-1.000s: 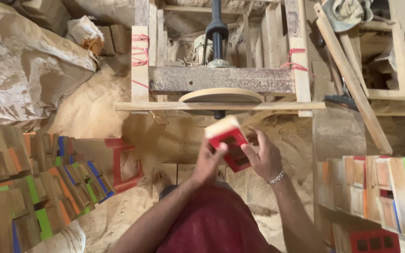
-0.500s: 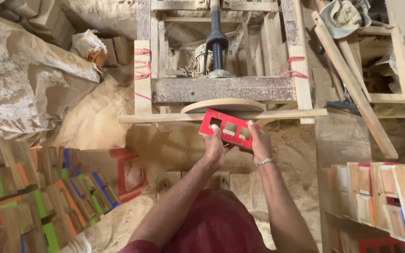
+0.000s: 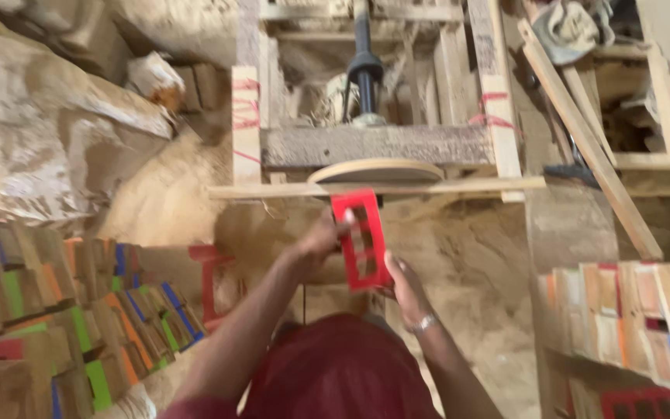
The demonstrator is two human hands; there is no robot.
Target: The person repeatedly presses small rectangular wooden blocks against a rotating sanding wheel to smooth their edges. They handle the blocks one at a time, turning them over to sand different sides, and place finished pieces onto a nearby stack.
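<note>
Since the earlier frames, the red rectangular wooden frame with cut-out windows (image 3: 360,240) has turned from lying crosswise to standing lengthwise, its top end now at the edge of the round pale wooden sanding disc (image 3: 376,170). Both hands have shifted with it.

Largest first: the rough timber machine frame (image 3: 378,145) fills the upper centre, with a dark vertical shaft (image 3: 364,58) rising behind the disc and red cord bindings on its uprights. A thin pale wooden rest bar (image 3: 374,188) runs across in front of the disc. Sawdust (image 3: 164,206) is heaped on the floor below and to the left. A stack of painted wooden blocks with green, orange and blue edges (image 3: 71,310) occupies the lower left; a second row of similar pieces (image 3: 630,310) stands lower right. A loose slanted wooden batten (image 3: 583,132) leans at the right.

The left hand (image 3: 321,239) is clenched on the upper left edge of the red frame; the right hand (image 3: 403,285) grips its lower right corner, a metal bracelet (image 3: 423,323) at the wrist.

For good contact, judge that the frame should rest flat on the rest bar, be fed squarely and lightly, with fingertips kept behind the bar. The left fingers sit close to the disc; motion blur prevents telling whether frame and disc touch.
</note>
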